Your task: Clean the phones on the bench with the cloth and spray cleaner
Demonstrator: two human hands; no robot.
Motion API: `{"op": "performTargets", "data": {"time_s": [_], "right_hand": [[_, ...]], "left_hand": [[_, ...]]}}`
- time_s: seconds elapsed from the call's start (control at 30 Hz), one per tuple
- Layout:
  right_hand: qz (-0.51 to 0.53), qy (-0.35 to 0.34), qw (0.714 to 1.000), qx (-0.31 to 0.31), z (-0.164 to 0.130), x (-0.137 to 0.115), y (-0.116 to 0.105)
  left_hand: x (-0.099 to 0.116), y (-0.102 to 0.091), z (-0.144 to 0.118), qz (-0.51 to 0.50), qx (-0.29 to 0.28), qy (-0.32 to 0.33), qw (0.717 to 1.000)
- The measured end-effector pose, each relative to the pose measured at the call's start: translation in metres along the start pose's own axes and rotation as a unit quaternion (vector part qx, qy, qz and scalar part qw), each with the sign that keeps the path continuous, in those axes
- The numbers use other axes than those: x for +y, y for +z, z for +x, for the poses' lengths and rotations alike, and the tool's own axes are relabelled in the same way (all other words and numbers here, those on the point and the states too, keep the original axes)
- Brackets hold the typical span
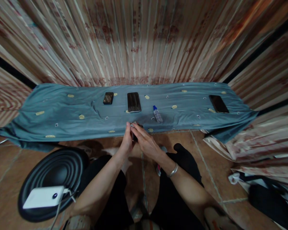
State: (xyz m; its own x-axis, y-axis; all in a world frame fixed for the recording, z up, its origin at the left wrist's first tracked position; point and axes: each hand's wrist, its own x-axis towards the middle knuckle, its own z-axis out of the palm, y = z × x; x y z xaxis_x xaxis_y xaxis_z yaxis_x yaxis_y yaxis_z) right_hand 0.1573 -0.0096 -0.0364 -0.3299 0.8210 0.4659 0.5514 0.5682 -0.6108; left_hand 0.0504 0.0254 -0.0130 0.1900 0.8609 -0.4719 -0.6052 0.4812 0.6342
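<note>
Left hand (127, 140) and right hand (145, 142) close together around a small dark phone-like slab (135, 136), held over the near edge of the blue-grey patterned cloth (62, 111). Risk: loose grip drops it to the tiled floor (7, 163); the small spray bottle (157, 114) just beyond the right hand could be knocked.

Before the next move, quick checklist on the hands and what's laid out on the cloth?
1. Both hands on the dark phone at the cloth's near edge: ok. Left hand and right hand meet around it.
2. Firmness of grip: cannot tell, fingers hide most of the phone.
3. Something pale between the fingertips and the phone, maybe a wipe: cannot tell.
4. Spray bottle within the right hand's side, lying tilted on the blue cloth: ok.
5. Other phones apart from the hands: ok. Small phone, middle phone, far-right phone all lie flat.
6. White power bank cable near the left arm: not ok, possible snag.
</note>
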Motion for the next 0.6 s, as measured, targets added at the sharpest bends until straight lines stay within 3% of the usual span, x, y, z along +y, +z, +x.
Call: {"op": "performTargets", "data": {"time_s": [0.17, 0.33, 0.47, 0.6], "right_hand": [[-0.035, 0.006, 0.999, 0.030, 0.007, 0.012, -0.014], [-0.044, 0.003, 0.998, 0.034, 0.008, 0.011, -0.016], [-0.034, 0.018, 0.999, 0.027, 0.008, 0.013, -0.017], [-0.038, 0.058, 0.997, 0.027, 0.007, 0.021, -0.019]], "left_hand": [[-0.013, 0.002, 0.004, 0.029, -0.039, 0.053, 0.997], [-0.021, -0.009, 0.015, 0.093, -0.061, 0.110, 0.988], [-0.022, -0.015, 0.016, 0.131, -0.083, 0.109, 0.982], [-0.015, -0.013, 0.013, 0.134, -0.059, 0.109, 0.983]]}}
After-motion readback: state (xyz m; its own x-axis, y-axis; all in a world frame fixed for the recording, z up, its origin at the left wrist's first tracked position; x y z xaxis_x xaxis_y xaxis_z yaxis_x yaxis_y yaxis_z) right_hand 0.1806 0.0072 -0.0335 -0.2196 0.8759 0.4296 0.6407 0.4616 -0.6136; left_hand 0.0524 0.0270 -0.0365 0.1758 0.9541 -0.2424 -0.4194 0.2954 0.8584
